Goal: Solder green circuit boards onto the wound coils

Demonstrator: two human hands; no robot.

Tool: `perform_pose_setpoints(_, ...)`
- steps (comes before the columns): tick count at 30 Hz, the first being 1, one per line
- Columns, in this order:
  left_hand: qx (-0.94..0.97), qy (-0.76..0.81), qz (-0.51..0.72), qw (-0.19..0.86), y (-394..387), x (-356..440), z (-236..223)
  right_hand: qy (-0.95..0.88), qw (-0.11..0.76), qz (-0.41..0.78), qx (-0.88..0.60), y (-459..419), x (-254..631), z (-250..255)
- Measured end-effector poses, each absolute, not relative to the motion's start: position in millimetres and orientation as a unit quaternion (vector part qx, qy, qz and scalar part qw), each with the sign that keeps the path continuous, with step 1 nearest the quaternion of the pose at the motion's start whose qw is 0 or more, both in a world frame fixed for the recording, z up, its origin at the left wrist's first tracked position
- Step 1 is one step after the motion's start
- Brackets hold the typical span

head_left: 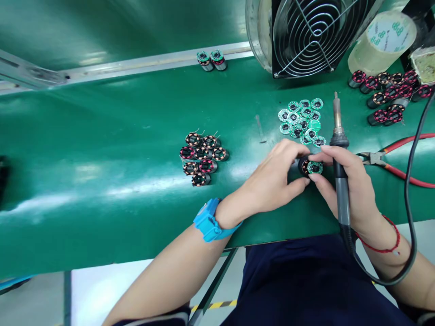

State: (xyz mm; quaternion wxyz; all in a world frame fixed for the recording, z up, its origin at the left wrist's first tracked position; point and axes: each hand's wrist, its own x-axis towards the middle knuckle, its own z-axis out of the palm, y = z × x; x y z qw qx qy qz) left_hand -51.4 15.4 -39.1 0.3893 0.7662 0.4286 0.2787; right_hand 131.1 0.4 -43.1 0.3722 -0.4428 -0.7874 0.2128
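My left hand (270,176) grips a small cylindrical coil unit (307,167) between thumb and fingertips, with a round green circuit board (316,167) seated on its end. My right hand (350,185) holds a soldering iron (340,181) like a pen, its tip pointing up and away from the board. Two fingers of that hand also rest against the unit. A heap of loose green boards (301,120) lies just beyond my hands. A group of wound coil units (202,156) stands left of my left hand.
A caged fan (314,38) and a tape roll (382,40) stand at the back right, near more coil units (387,93). Red-handled pliers (394,158) lie right of my right hand. Two finished-looking units (211,61) sit by a metal rail (136,67) on the green bench.
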Motion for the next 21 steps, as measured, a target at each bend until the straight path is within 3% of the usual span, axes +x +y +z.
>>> perform_pose_setpoints(14, 0.789, 0.371, 0.273, 0.407, 29.7, -54.0, -47.5, -0.731, 0.41, 0.301, -0.455, -5.7, 143.1, -56.3)
perform_pose_setpoints(18, 0.773, 0.378, 0.313, 0.402, 26.4, -54.2, -43.6, -0.742, 0.444, 0.266, -0.425, -3.7, 141.9, -51.6)
perform_pose_setpoints(21, 0.69, 0.416, 0.348, 0.48, 21.1, -51.3, -43.1, -0.762, 0.456, 0.241, -0.391, -2.1, 142.7, -48.2)
